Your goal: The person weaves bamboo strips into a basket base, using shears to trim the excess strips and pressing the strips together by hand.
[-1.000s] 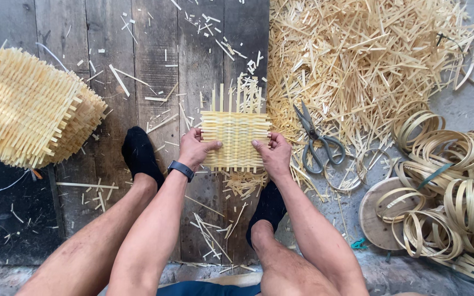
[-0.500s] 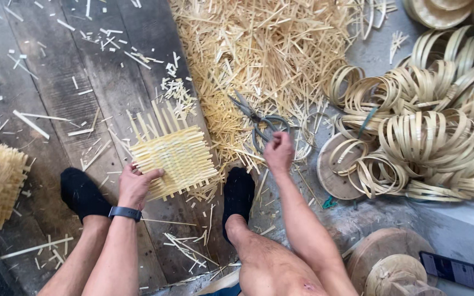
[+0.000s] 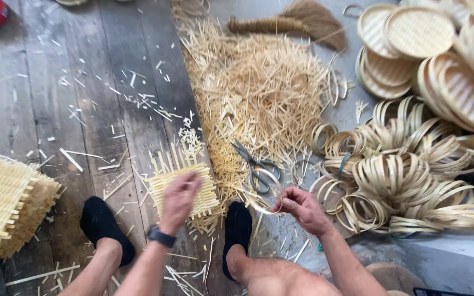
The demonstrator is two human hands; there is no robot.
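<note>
My left hand (image 3: 178, 200) rests flat on a small woven bamboo mat (image 3: 183, 185) lying on the wooden floor between my feet, blurred by motion. My right hand (image 3: 302, 207) is off to the right of the mat, its fingers pinched on a thin bamboo ring (image 3: 263, 200) just below a pair of scissors (image 3: 255, 166). A dark watch is on my left wrist. Black socks (image 3: 237, 230) cover both feet.
A big heap of bamboo strip offcuts (image 3: 259, 93) lies ahead. Several bamboo hoops (image 3: 396, 183) pile up at right, finished round woven lids (image 3: 429, 44) behind them. A stack of woven mats (image 3: 4, 205) sits at left. A hand broom (image 3: 297, 22) lies at the top.
My right hand left the mat, reached right past the scissors and took hold of a bamboo ring. My left hand stayed on the mat. The view swung right, then back left.
</note>
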